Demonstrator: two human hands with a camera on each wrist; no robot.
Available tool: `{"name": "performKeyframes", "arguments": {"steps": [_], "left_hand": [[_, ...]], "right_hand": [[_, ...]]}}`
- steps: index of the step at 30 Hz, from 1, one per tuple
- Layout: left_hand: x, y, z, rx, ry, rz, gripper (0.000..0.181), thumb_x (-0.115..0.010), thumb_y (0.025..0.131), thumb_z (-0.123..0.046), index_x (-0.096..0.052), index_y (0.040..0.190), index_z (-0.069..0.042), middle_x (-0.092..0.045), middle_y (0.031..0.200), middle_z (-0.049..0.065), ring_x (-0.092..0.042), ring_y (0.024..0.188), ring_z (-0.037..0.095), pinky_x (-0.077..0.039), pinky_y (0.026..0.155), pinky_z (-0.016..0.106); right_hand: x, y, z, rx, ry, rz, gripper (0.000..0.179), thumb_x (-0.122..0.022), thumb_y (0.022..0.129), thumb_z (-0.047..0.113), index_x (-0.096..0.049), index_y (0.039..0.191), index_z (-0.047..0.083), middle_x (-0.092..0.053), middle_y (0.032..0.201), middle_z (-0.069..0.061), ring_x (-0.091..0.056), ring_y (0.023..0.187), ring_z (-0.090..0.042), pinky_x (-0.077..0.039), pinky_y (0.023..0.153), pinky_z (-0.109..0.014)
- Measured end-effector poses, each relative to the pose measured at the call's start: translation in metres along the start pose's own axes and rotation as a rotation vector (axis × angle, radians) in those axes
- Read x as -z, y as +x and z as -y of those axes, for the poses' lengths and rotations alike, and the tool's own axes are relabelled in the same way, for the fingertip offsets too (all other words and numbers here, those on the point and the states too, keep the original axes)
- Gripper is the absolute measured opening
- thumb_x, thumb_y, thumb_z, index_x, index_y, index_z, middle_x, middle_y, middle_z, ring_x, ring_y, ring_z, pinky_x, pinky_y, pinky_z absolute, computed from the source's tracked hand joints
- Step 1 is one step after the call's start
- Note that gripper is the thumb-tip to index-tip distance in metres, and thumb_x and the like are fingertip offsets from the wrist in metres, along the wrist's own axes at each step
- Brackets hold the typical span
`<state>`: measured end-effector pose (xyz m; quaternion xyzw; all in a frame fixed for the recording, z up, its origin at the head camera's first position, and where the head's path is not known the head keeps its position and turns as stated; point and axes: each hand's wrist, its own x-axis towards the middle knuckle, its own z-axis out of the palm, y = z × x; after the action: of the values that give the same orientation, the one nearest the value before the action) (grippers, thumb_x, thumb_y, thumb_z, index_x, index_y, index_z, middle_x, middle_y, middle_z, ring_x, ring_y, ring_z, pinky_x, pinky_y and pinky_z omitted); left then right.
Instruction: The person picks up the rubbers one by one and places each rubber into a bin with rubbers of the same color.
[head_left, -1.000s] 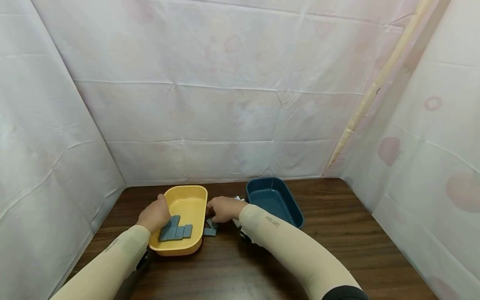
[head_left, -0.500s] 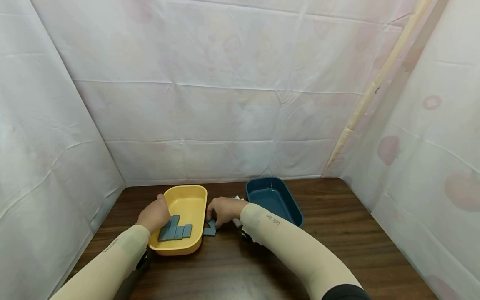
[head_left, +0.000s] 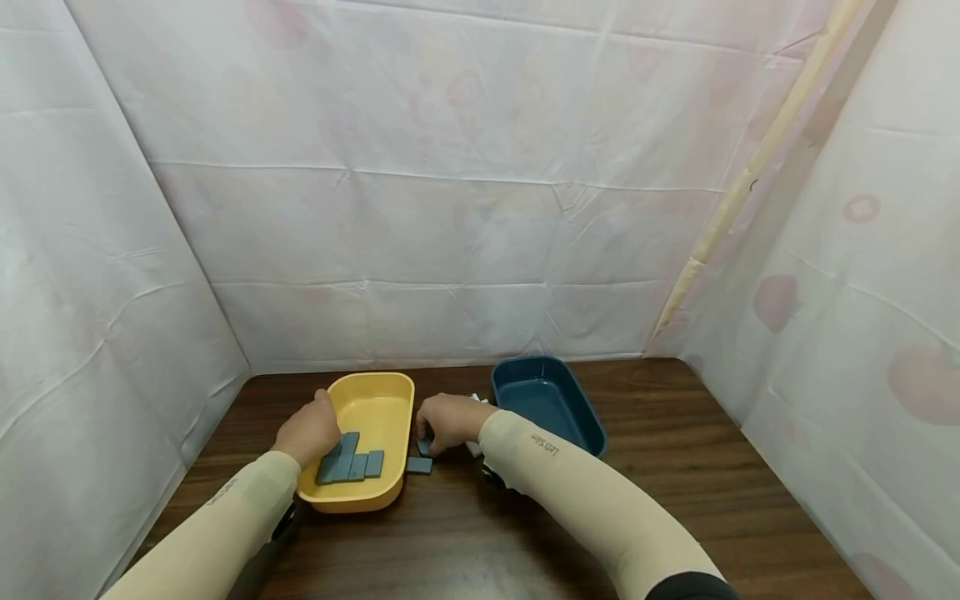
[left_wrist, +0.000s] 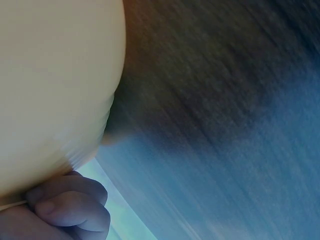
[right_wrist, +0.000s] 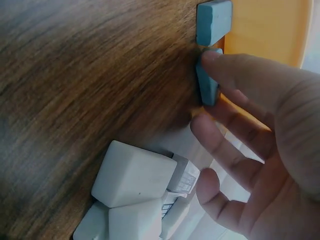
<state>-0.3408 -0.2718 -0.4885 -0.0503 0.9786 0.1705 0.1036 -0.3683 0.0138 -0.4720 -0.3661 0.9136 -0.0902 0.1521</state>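
My left hand (head_left: 309, 429) grips the left rim of a yellow tray (head_left: 378, 410), its fingers curled at the edge in the left wrist view. Several blue-grey blocks (head_left: 348, 462) lie flat together in the tray's near part. Just outside the tray's right side, my right hand (head_left: 447, 421) pinches a small blue-grey block (right_wrist: 207, 85) between thumb and forefinger. Its other fingers are spread and loosely bent. Another blue-grey block (head_left: 419, 466) lies on the table close by, against the tray side.
White blocks (right_wrist: 135, 172), some with dark printed lines, cluster near my right hand, partly hidden by it in the head view. Behind the right forearm stands a dark blue tray (head_left: 543, 400). The brown wooden table (head_left: 675, 467) meets white curtains (head_left: 450, 208) at its far edge.
The fingers of my right hand have drawn in around the small block, which has turned slightly beside the tray. My left hand and both trays have stayed in place.
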Motion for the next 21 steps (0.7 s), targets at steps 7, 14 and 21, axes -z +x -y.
{"name": "performKeyframes", "arguments": {"steps": [7, 14, 21], "left_hand": [[-0.0003, -0.0001, -0.0002, 0.0, -0.003, 0.002, 0.069, -0.053, 0.113, -0.003, -0.017, 0.165, 0.023, -0.076, 0.092, 0.018, -0.071, 0.075, 0.028, -0.059, 0.069, 0.045], [0.0012, -0.0025, -0.0011, -0.005, 0.0, 0.0, 0.067, -0.051, 0.113, -0.004, -0.017, 0.163, 0.025, -0.076, 0.095, 0.02, -0.071, 0.078, 0.029, -0.06, 0.072, 0.047], [0.0006, -0.0008, -0.0006, -0.008, 0.007, 0.003, 0.07, -0.053, 0.113, -0.003, -0.015, 0.165, 0.025, -0.077, 0.097, 0.02, -0.072, 0.079, 0.028, -0.061, 0.073, 0.048]], "right_hand": [[-0.0032, 0.0033, -0.0019, -0.036, -0.062, -0.065, 0.021, -0.092, 0.097, 0.027, -0.085, 0.116, 0.021, -0.082, 0.113, 0.008, -0.072, 0.092, -0.005, -0.061, 0.083, -0.028], [-0.0033, 0.0033, 0.0005, -0.07, -0.094, -0.088, 0.021, -0.091, 0.098, 0.029, -0.084, 0.116, 0.021, -0.081, 0.111, 0.008, -0.072, 0.094, -0.009, -0.062, 0.084, -0.031], [0.0011, 0.0012, -0.0025, -0.075, -0.076, -0.108, 0.022, -0.088, 0.1, 0.032, -0.085, 0.118, 0.019, -0.082, 0.114, 0.005, -0.071, 0.09, -0.01, -0.062, 0.082, -0.033]]}}
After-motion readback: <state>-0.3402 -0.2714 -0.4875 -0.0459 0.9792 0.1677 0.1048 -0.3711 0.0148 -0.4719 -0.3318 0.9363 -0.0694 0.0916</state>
